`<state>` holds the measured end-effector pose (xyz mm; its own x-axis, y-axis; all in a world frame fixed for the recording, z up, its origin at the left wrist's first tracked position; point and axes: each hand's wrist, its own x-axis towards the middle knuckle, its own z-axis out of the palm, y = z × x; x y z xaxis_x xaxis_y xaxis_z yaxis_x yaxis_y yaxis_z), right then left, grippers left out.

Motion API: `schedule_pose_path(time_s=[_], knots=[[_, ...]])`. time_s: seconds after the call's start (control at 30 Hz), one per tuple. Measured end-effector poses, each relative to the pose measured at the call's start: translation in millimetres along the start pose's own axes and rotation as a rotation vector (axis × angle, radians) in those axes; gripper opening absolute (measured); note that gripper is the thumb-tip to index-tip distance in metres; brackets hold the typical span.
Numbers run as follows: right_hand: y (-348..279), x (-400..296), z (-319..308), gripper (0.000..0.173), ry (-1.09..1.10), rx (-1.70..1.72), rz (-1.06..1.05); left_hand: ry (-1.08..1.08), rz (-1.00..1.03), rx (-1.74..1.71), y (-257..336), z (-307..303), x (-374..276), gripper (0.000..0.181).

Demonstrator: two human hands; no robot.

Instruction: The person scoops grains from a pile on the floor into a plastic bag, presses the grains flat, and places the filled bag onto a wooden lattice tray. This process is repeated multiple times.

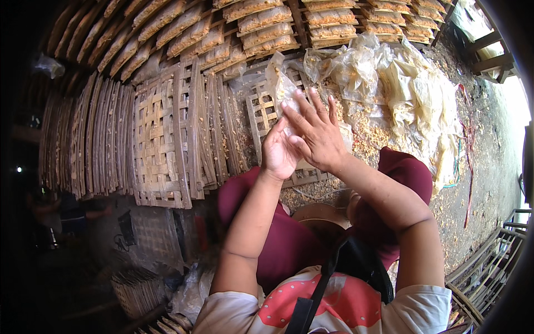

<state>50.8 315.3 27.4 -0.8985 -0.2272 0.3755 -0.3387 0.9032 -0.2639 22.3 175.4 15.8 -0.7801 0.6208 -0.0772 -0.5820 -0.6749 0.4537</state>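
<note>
My left hand (280,151) is turned palm up, with a crumb-specked clear plastic sheet (277,83) rising from it. Its fingers are mostly hidden behind the plastic and my other hand. Palm down, my right hand (320,132) lies across the left one, its fingers spread over the plastic. Whether it grips any of the sheet does not show. Beneath both hands lies a woven bamboo tray (263,106) with an open lattice. Yellowish crumbs (371,140) are scattered on the ground beside it.
Racked trays of tempeh-like slabs (267,33) line the far side. Bamboo lattice trays (160,137) stand on edge at left. Crumpled plastic sheets (411,92) heap up at right. A round container (321,215) sits between my legs, and a slatted bamboo rack (486,271) stands lower right.
</note>
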Motion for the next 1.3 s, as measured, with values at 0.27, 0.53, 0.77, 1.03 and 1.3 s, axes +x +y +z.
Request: schedule_pose_path(time_s=[0.27,0.53,0.77,1.03,1.3], knots=[[-11,-3,5,0.064,0.035,0.009,-0.012,0.210,0.212,0.267,12,9,3,0.042],[-6,-1,1,0.053,0.108,0.111,-0.052,0.273,0.380,0.801,12,1,0,0.034],[6,-1,0,0.060,0.085,0.366,-0.362,0.104,0.048,0.314,9,7,-4,0.058],[106,25,-11,0.062,0.026,-0.065,0.785,-0.085,-0.030,0.257,12,27,-5,0.076],[89,23,-54,0.100,-0.239,0.806,-0.051,-0.124,-0.129,0.357,9,34,0,0.086]])
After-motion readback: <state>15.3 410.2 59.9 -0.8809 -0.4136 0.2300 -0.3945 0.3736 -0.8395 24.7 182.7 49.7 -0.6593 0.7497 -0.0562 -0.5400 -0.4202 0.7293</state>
